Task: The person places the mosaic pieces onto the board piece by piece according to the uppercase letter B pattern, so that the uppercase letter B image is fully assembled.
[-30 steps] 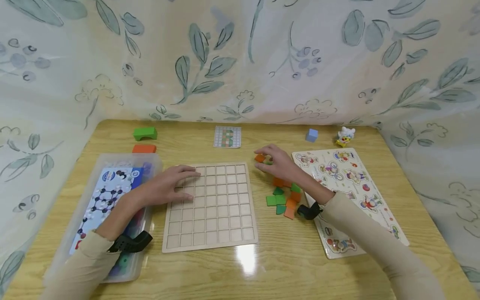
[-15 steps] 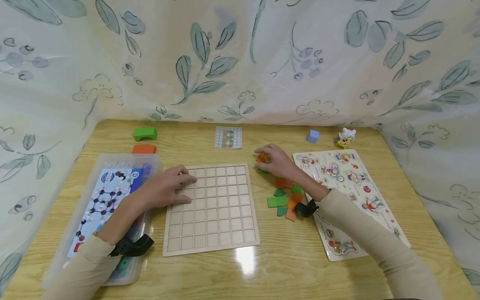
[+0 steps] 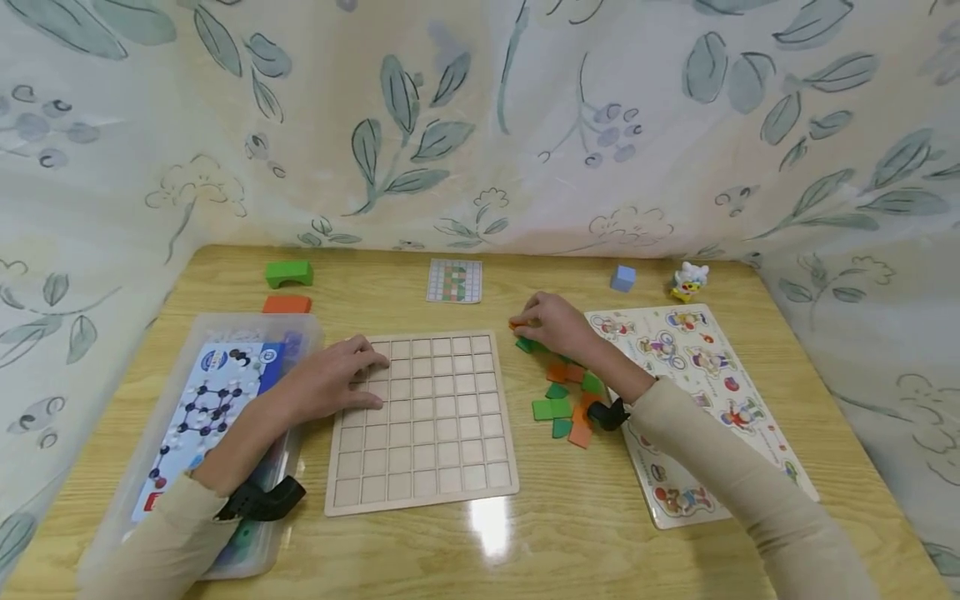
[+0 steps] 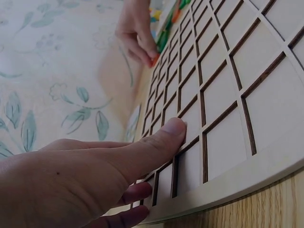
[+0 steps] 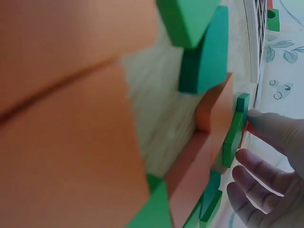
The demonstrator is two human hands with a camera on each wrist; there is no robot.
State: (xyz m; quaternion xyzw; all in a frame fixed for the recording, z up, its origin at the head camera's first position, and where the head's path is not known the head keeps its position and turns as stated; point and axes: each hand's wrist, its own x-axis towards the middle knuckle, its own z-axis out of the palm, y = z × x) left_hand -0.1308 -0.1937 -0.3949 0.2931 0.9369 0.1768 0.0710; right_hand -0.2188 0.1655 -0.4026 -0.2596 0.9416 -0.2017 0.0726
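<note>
A wooden grid board [image 3: 423, 425] lies mid-table, its square cells bare. My left hand [image 3: 333, 379] rests over its upper left edge; in the left wrist view the thumb [image 4: 166, 135] touches the grid. To the right of the board, my right hand [image 3: 558, 325] pinches an orange tile [image 3: 514, 325] between thumb and fingertips, low over the table. A green tile [image 5: 232, 140] lies right beside those fingers in the right wrist view. Several orange and green tiles are spread under and below the right hand, such as a green square [image 3: 542, 409] and an orange one [image 3: 579, 435].
A pattern card [image 3: 454, 281] lies behind the board. At left stands a plastic box [image 3: 288, 533], with a green arch block [image 3: 289, 273] and an orange block [image 3: 287, 304] behind it. On the right are a picture puzzle [image 3: 720, 417], a blue cube [image 3: 622, 278] and a toy figure [image 3: 688, 282].
My right hand's fingers have closed together on the orange tile at the far end of the pile. The left hand has drawn slightly left and stays at the board's edge.
</note>
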